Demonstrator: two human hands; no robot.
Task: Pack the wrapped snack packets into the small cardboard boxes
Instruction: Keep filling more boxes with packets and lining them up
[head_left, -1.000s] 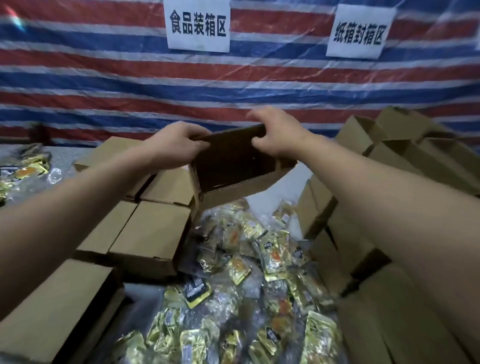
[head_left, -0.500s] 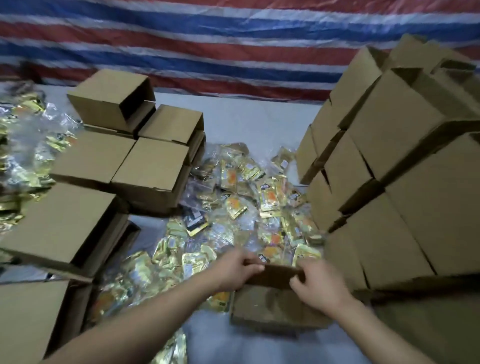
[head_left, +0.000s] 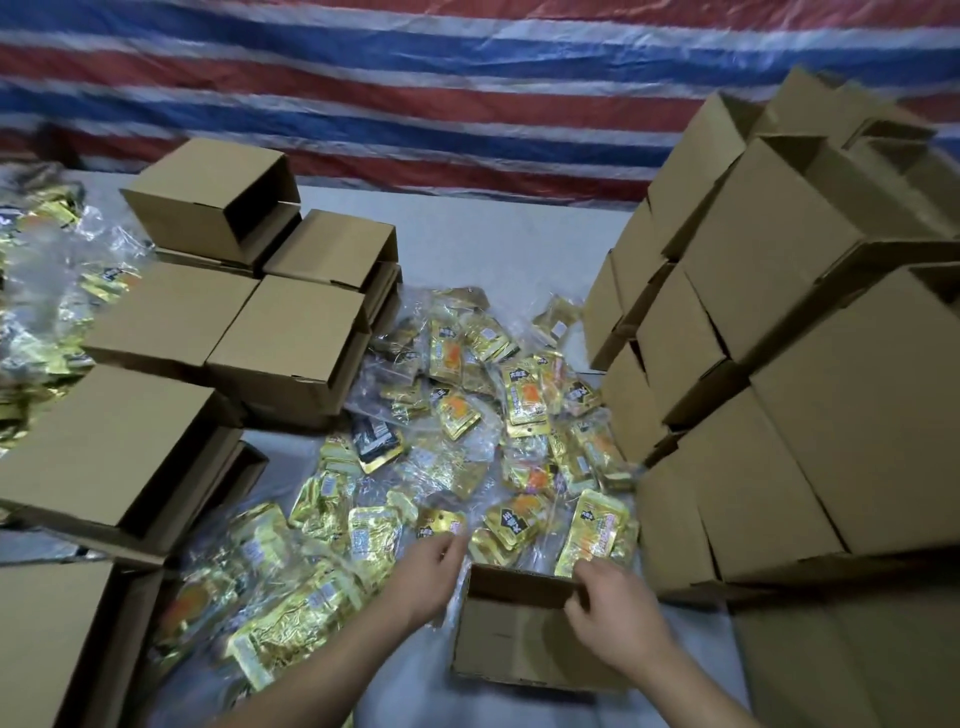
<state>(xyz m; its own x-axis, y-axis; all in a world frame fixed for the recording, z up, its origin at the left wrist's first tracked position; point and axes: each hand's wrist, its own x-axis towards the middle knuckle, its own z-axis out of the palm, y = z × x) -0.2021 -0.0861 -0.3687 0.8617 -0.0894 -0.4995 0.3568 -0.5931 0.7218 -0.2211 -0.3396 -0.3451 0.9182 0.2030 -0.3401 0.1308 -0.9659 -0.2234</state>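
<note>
The open box (head_left: 524, 626), held up in the air a second ago, now sits on the desk (head_left: 498, 244) beside the snack packets (head_left: 467, 415). Right hand (head_left: 615, 618) pinches its rim; left hand (head_left: 428, 571) has let go, fingers loosely curled over the packets. Filling can begin.

Matt brown cardboard boxes (head_left: 291, 353); glossy crinkled gold foil-and-plastic snack packets (head_left: 524, 400)
</note>
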